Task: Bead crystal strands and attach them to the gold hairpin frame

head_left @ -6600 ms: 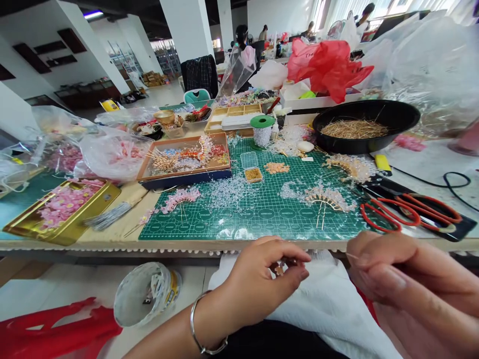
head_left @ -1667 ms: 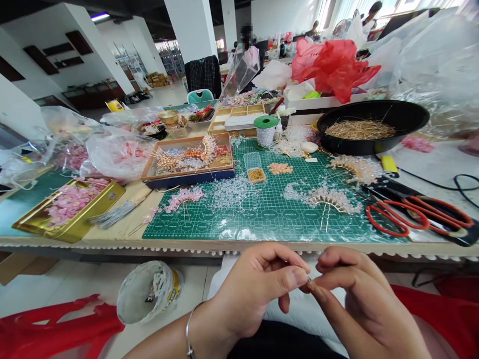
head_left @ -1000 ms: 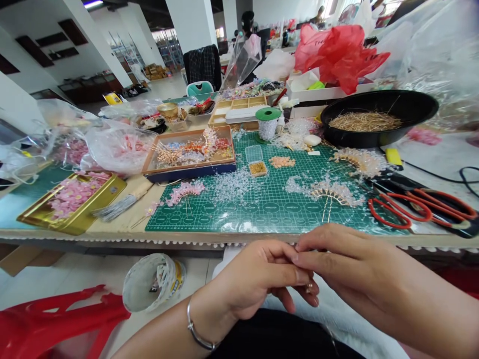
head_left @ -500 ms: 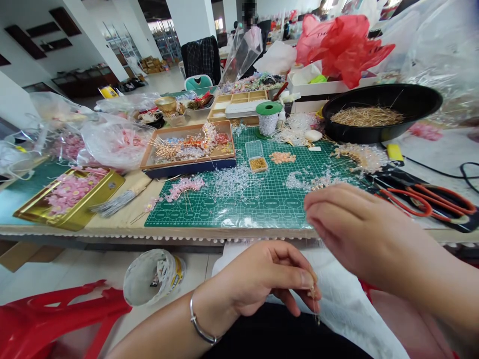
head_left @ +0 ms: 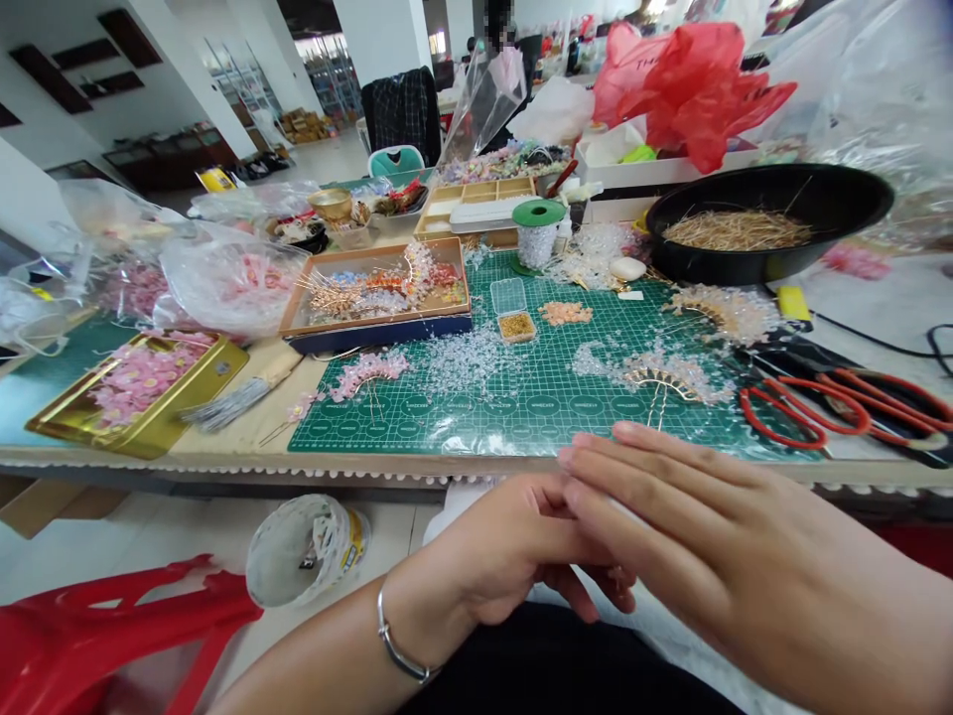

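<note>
My left hand (head_left: 498, 551), fingers curled, is partly hidden beneath my right hand (head_left: 707, 541), so I cannot tell what it grips. The right lies open, holding nothing visible, nearer the beaded hairpin (head_left: 662, 375) on the green cutting mat (head_left: 536, 422) beyond.

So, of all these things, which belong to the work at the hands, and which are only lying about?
Belonging to the work: left hand, right hand, beaded fan hairpin, loose clear beads, green cutting mat.
Lying about: red plastic chair, crumpled red bag, white tub on the floor.
</note>
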The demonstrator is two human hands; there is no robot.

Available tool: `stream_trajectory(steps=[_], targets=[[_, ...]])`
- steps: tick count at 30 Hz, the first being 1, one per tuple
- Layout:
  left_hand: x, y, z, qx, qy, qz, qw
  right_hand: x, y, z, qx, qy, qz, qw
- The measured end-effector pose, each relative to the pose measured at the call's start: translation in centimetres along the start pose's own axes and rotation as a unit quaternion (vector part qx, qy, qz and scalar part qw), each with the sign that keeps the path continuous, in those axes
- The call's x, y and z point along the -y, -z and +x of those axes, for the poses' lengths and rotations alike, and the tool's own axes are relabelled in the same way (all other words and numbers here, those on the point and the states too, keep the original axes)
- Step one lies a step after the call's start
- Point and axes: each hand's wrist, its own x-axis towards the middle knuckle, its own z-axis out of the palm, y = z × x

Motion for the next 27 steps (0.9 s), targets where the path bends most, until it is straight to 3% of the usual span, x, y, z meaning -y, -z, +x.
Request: stream_trajectory(steps=[5, 10, 17, 23, 27], targets=[[0.1, 0.2, -0.1, 0.008, 0.008, -0.046, 0.999, -1.7, -1.2, 0.3, 0.053, 0.016, 0.038, 0.998], [0.1, 0.1, 0.0, 0.004, 0.015, -0.048, 0.999, -1.9, -0.7, 0.1, 0.003, 0.054, 0.0, 0.999], [0.4, -0.4, 0.0, 0.014, 0.018, -0.036, 0.999, -2.3, -2.8, 0.5, -0.047, -0.02, 0.002, 0.999], [-0.6, -0.6, -0.4, -0.11, -0.067, -0.048, 0.99, -2.4, -3.4, -1.2, -0.053, -0.203, 0.043, 0.977], [-1.3, -0.1, 0.0, -0.119, -0.082, -0.062, 0.987, -1.2, -2.8, -2.7, 0.031, -0.336, 0.235, 0.912]])
